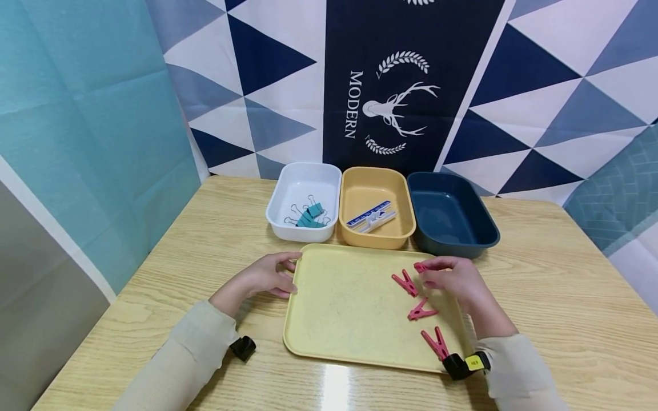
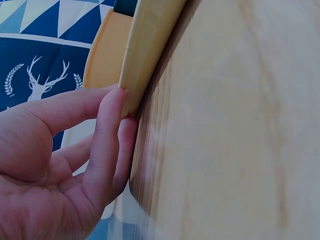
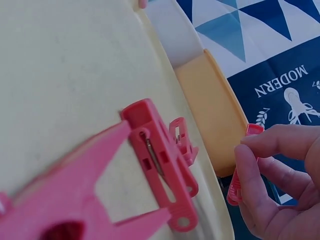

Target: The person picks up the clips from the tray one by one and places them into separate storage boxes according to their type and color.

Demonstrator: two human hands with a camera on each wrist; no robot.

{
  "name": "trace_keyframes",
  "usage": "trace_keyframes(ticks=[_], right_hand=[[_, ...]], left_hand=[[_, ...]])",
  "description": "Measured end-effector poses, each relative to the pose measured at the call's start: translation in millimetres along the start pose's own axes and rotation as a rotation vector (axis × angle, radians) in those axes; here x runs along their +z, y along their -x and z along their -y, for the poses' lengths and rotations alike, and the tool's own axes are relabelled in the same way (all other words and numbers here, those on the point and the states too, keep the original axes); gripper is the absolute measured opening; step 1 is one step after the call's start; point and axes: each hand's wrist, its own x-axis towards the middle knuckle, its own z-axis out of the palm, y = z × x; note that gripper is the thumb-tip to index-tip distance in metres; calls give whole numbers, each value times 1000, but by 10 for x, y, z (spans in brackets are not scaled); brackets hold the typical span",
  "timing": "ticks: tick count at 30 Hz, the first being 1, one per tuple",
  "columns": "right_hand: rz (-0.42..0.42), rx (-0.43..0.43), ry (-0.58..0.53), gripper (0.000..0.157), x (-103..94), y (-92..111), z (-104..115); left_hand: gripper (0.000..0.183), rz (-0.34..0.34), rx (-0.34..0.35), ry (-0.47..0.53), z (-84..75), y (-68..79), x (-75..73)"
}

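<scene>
My left hand (image 1: 268,275) holds the left rim of a pale yellow tray (image 1: 339,302) near its far corner. In the left wrist view the fingertips meet at the rim of the tray (image 2: 145,45). Over the tray's far right corner, my right hand (image 1: 457,278) pinches a pinkish-red clothespin (image 3: 233,191) between thumb and fingertips. Three more such clothespins lie on the tray's right side: one (image 1: 406,283) close to the right hand, one (image 1: 421,309) in the middle, and one (image 1: 436,342) near the front, partly behind the wrist camera.
Behind the tray stand three bins side by side. The white bin (image 1: 276,212) has several teal binder clips (image 1: 311,216). In the yellow bin (image 1: 403,225) lie blue and white clips (image 1: 371,217). A dark blue bin (image 1: 480,228) stands at the right. Wooden table (image 1: 555,285) surrounds them.
</scene>
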Motion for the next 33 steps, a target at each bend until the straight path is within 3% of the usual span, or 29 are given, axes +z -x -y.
trace_keyframes(ticks=[6,14,23,33], right_hand=[[-7,-9,-17,32,-22,-2,54],[-40,4,50,31,-68,-19,93],[-82,-43,50,36,-95,-42,126],[-139,14,11,37,-158,-138,103]], left_hand=[[78,5,0,2,-1,-2,-3],[78,17,10,6,-4,5,-7],[79,13,3,6,-7,7,-7],[78,6,0,-1,-8,10,-7]])
